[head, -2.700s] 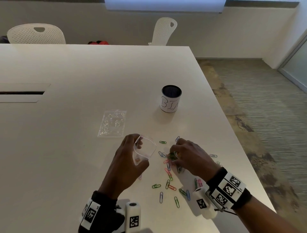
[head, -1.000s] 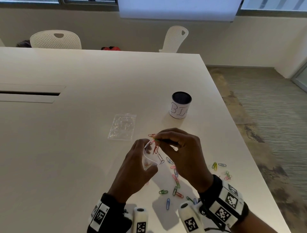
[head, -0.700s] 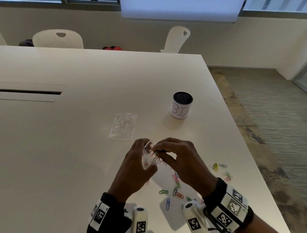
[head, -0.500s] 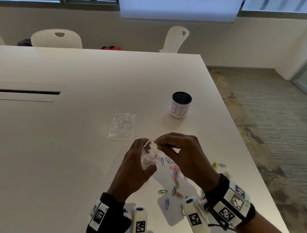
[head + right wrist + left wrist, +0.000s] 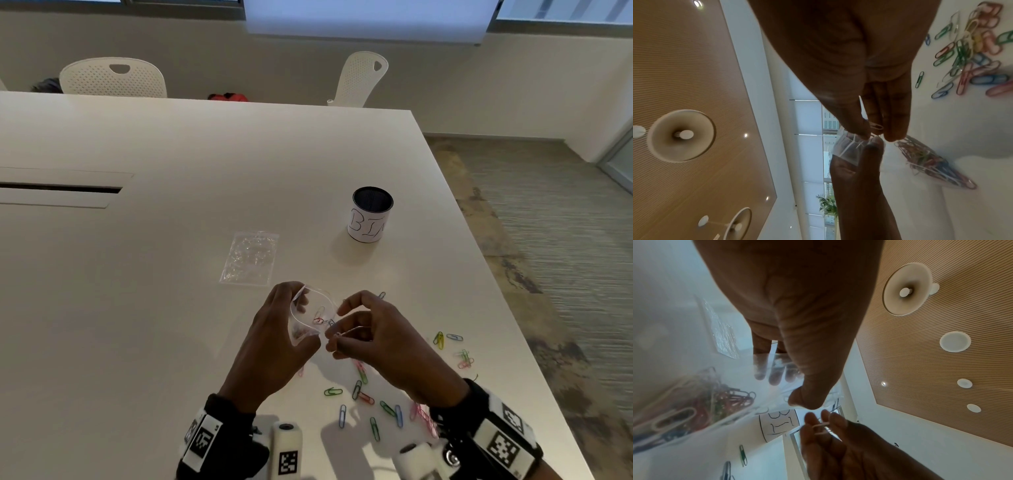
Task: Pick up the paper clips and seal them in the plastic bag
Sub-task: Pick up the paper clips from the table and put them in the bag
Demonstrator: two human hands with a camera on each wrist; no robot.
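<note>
Two bare hands, left hand (image 5: 274,342), right hand (image 5: 387,346), black wristbands (image 5: 479,411) with white square-code tags, white cylindrical wrist cameras (image 5: 287,452) below

We see green, blue, pink, red and yellow paper clips (image 5: 363,397) on a white table (image 5: 137,274), a clear bag (image 5: 310,318), a white can (image 5: 371,214) with black lettering, and black-and-white checked wrist bands (image 5: 503,445)
</note>
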